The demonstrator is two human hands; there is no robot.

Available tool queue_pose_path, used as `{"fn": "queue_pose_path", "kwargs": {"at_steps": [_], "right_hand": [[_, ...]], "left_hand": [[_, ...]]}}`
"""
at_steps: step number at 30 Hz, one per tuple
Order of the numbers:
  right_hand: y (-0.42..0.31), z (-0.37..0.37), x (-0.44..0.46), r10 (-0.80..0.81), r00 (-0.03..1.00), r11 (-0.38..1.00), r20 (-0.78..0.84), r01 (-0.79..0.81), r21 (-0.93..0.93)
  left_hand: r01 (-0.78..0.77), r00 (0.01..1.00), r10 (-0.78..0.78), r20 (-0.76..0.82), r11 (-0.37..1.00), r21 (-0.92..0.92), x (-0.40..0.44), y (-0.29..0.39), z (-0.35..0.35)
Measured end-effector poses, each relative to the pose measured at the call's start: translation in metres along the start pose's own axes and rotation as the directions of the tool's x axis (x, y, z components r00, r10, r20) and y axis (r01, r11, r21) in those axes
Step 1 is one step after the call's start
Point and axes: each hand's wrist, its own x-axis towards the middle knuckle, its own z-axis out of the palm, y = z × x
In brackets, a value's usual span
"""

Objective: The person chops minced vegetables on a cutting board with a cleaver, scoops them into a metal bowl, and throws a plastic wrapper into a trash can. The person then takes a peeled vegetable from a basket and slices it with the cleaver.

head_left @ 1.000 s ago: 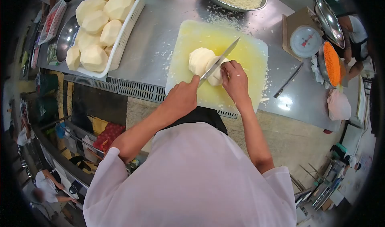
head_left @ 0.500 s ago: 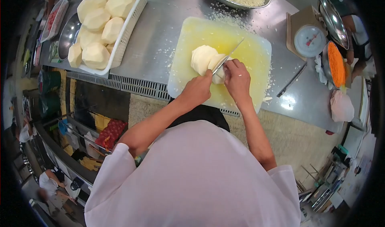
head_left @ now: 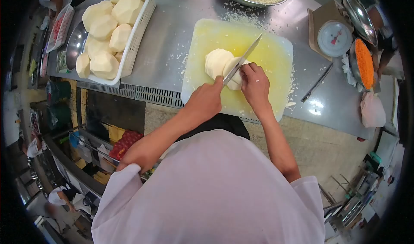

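Note:
My left hand (head_left: 205, 98) is closed around the handle of a kitchen knife (head_left: 246, 57). Its blade points up and to the right, with the broad side showing, across pale peeled jicama. My right hand (head_left: 256, 84), fingers bent, grips the right-hand jicama portion (head_left: 233, 81) beside the blade. Touching it on the left is another jicama portion (head_left: 218, 63), with thin slice edges showing. Both portions lie on a yellowish-white cutting board (head_left: 276, 67). The knife handle is mostly hidden in my left hand.
A white basket (head_left: 137, 34) of peeled jicama stands left. A metal bowl (head_left: 254, 3) of pale shreds is at the back. A scale (head_left: 334, 40), a bowl of orange shreds (head_left: 364, 65) and a dark rod-like tool (head_left: 317, 82) are at right. Shreds litter the steel table (head_left: 166, 50).
The knife has shifted and turned, showing more of its blade's broad side. My left hand has moved slightly left. My right hand stays on the jicama.

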Motion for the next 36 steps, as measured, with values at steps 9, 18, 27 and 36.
{"fn": "queue_pose_path", "kwargs": {"at_steps": [9, 18, 27, 36], "right_hand": [[0.001, 0.0, -0.001, -0.011, 1.0, 0.999, -0.017, 0.012, 0.045], [0.002, 0.001, -0.001, -0.02, 0.999, 1.0, -0.031, 0.021, 0.023], [0.005, 0.0, -0.002, -0.03, 0.999, 0.998, -0.042, 0.032, 0.046], [0.002, 0.0, -0.005, 0.01, 0.999, 0.998, -0.052, -0.007, 0.06]], "left_hand": [[-0.018, 1.0, 0.017, -0.015, 0.999, -0.037, 0.02, -0.029, 0.047], [0.094, 0.99, -0.092, 0.105, 0.995, -0.015, -0.026, 0.013, -0.016], [-0.09, 0.992, 0.089, -0.086, 0.996, -0.01, 0.048, -0.012, 0.033], [0.016, 1.0, -0.015, 0.013, 1.0, -0.022, 0.021, -0.013, 0.049]]}}
